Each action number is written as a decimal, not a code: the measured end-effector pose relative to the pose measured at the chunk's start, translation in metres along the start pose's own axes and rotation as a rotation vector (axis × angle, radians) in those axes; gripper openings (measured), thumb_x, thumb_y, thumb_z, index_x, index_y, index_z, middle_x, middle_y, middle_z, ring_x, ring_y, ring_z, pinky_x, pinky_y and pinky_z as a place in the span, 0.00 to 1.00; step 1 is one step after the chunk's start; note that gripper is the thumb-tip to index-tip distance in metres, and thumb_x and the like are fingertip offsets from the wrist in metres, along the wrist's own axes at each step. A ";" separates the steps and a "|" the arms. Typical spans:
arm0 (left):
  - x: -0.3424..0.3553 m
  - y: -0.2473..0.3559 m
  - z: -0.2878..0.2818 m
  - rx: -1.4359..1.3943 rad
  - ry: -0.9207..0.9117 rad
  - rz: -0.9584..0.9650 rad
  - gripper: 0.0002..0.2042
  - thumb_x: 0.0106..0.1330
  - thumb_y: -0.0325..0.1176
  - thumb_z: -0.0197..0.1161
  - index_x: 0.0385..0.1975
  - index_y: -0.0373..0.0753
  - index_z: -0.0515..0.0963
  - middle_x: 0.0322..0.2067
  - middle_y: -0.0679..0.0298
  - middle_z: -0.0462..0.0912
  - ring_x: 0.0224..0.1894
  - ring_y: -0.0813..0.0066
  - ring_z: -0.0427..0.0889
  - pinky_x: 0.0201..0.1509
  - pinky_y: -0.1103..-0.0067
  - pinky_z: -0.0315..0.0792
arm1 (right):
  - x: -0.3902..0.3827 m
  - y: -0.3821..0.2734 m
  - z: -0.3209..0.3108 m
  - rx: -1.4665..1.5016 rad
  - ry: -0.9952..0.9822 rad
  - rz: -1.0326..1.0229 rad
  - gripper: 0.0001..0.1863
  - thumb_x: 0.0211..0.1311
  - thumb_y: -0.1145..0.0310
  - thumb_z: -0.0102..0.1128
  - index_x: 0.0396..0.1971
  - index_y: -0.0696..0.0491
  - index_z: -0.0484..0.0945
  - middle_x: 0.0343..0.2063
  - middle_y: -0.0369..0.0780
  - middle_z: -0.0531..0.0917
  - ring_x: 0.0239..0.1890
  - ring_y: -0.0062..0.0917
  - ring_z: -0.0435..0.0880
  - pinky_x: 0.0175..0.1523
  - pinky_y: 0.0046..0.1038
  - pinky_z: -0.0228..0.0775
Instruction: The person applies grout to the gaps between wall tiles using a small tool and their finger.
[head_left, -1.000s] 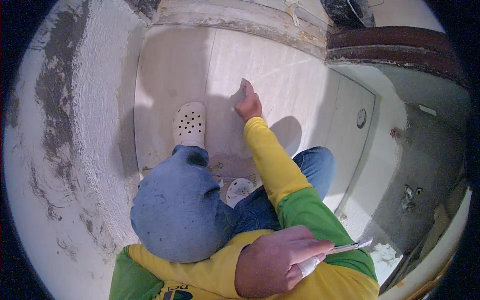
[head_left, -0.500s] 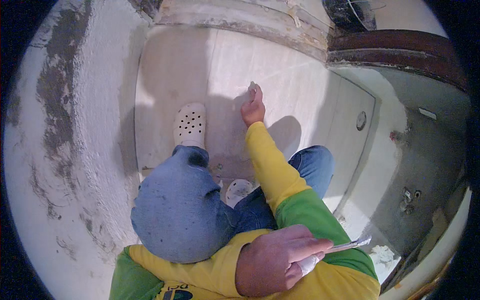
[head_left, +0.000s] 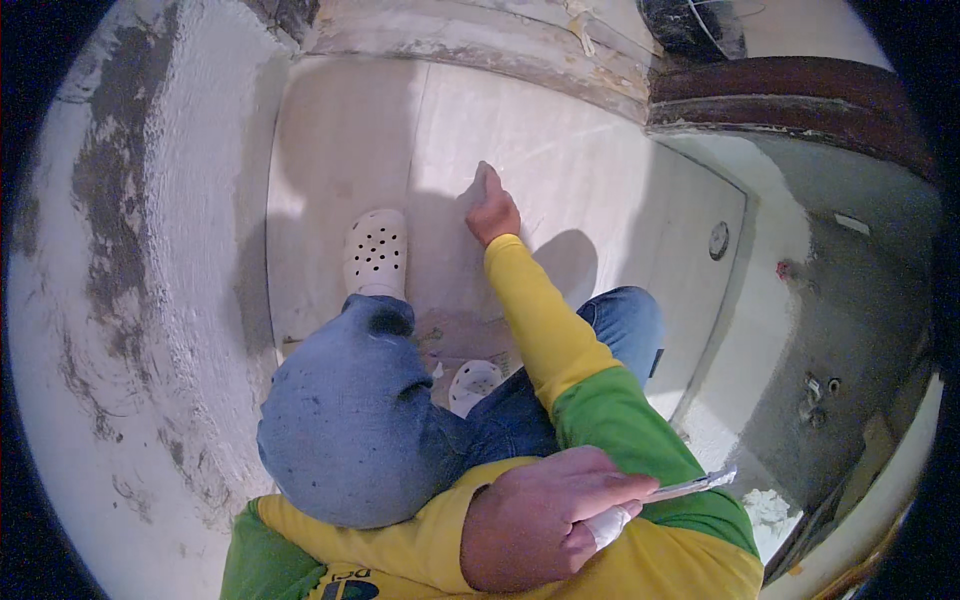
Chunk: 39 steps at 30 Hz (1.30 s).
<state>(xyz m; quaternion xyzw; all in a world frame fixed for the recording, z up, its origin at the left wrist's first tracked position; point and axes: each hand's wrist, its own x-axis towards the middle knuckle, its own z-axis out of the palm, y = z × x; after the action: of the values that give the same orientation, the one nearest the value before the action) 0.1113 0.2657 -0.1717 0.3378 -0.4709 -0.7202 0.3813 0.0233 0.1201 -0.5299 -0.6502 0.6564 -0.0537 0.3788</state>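
Observation:
My right hand reaches out over the pale floor tiles, its fingers pressed together and pointing away from me. At its fingertips is a small greyish bit, too small to name. Low in the view, my left hand crosses in front of my body, closed around a thin flat tool seen nearly edge-on. Whitish stuff clings to the tool's tip. Something white also shows between the fingers of that hand; its kind is unclear.
My white clog rests on the tiles left of my right hand; the other clog is partly hidden by my leg. A rough plastered wall rises at left. A round drain and wall pipe fittings are at right. A dark bucket stands at the far right.
My right hand has moved a little to the left over the tiles, its fingertips now angled more to the left. My left hand keeps its hold on the tool, nearly in place.

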 end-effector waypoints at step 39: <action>-0.006 -0.002 0.006 0.007 0.100 -0.022 0.15 0.59 0.27 0.63 0.47 0.40 0.79 0.32 0.61 0.82 0.36 0.64 0.82 0.40 0.75 0.76 | 0.001 0.016 0.032 0.497 0.151 -0.059 0.34 0.50 0.81 0.46 0.62 0.51 0.61 0.52 0.49 0.77 0.55 0.37 0.77 0.59 0.32 0.69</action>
<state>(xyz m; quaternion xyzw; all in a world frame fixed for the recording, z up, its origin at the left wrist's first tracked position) 0.1086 0.2737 -0.1709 0.3798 -0.4502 -0.7050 0.3950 0.0282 0.1346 -0.5622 -0.5501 0.6303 -0.2725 0.4752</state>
